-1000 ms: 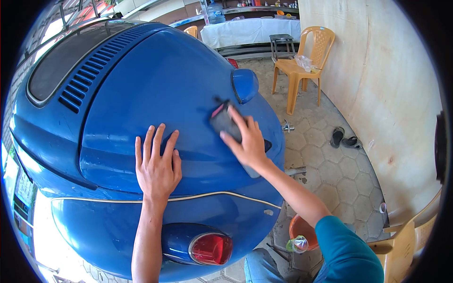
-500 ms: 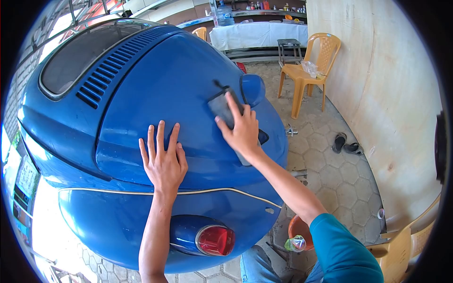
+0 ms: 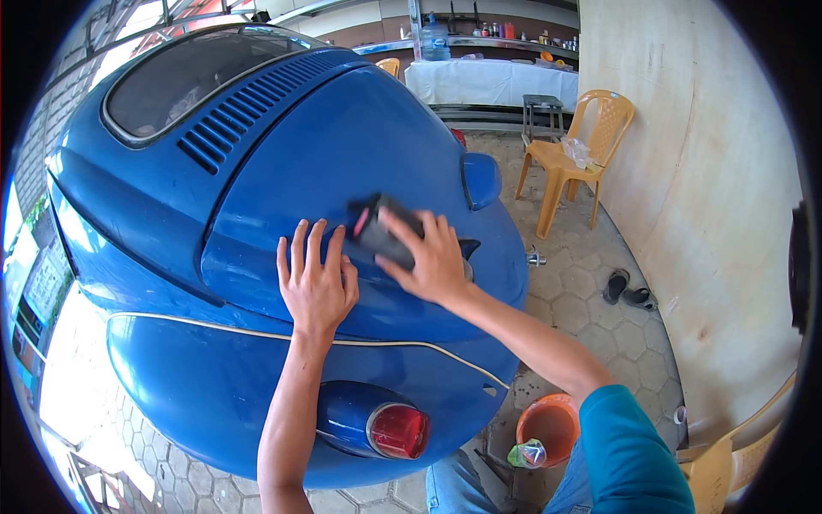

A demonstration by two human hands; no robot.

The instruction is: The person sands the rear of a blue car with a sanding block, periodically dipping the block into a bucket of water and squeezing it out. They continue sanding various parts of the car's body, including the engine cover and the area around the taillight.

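A blue car's rear engine lid [image 3: 342, 128] fills the middle of the view. My left hand [image 3: 317, 287] lies flat on its lower part with the fingers spread. Just to the right, my right hand [image 3: 432, 261] presses a folded dark grey cloth [image 3: 390, 236] onto the paint. The cloth is blurred by motion and shows a small pink patch at its left edge. Below both hands runs a cream-coloured strip [image 3: 377, 343] above the rear fender [image 3: 214, 385], which carries a red tail light [image 3: 399, 431].
An orange bucket [image 3: 548, 433] of murky water stands by my legs, a plastic bag on its rim. Beyond the car are a yellow plastic chair [image 3: 561, 163], a stool [image 3: 543, 116] and black sandals [image 3: 629, 291]. A wooden panel [image 3: 693, 214] borders the right side.
My right hand has moved the cloth left and down across the lid, closer to my left hand. My left hand stays flat on the lid. The camera view has shifted slightly.
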